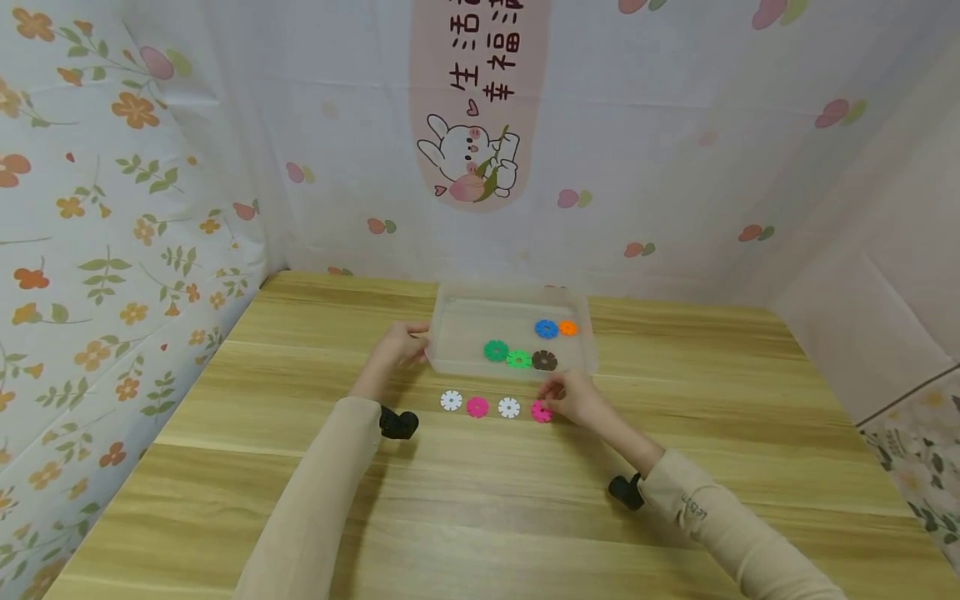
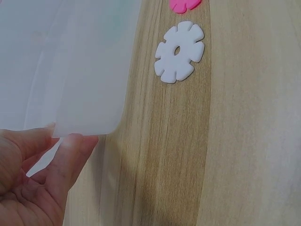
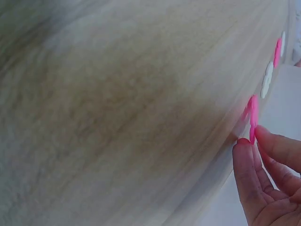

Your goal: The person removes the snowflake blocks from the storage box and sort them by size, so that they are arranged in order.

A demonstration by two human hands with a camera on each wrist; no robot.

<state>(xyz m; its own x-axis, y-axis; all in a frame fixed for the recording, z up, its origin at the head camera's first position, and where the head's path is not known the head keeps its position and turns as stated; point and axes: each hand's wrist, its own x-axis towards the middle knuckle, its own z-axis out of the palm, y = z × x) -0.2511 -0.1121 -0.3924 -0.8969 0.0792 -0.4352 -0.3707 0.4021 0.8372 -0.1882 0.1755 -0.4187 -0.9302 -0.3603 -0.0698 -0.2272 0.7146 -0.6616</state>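
Observation:
My right hand (image 1: 574, 398) pinches a pink notched snowflake disc (image 3: 253, 117) between thumb and fingertips, at the right end of a row on the table. To its left in the head view lie a white disc (image 1: 509, 407), another pink disc (image 1: 477, 407) and a second white disc (image 2: 179, 52). With its thumb and fingers, my left hand (image 1: 402, 344) grips the left side of a translucent plastic box (image 1: 448, 360). Inside the box are a dark green disc (image 1: 496, 350), a light green disc (image 1: 518, 359), a brown one, a blue one and an orange one.
The wooden table (image 1: 480, 517) carries the box towards its far edge. Behind it hangs a printed cloth (image 1: 337, 125) with a rabbit picture, and floral cloth (image 1: 135, 250) closes off the left side. A black wrist device (image 1: 399, 423) sits at my left sleeve.

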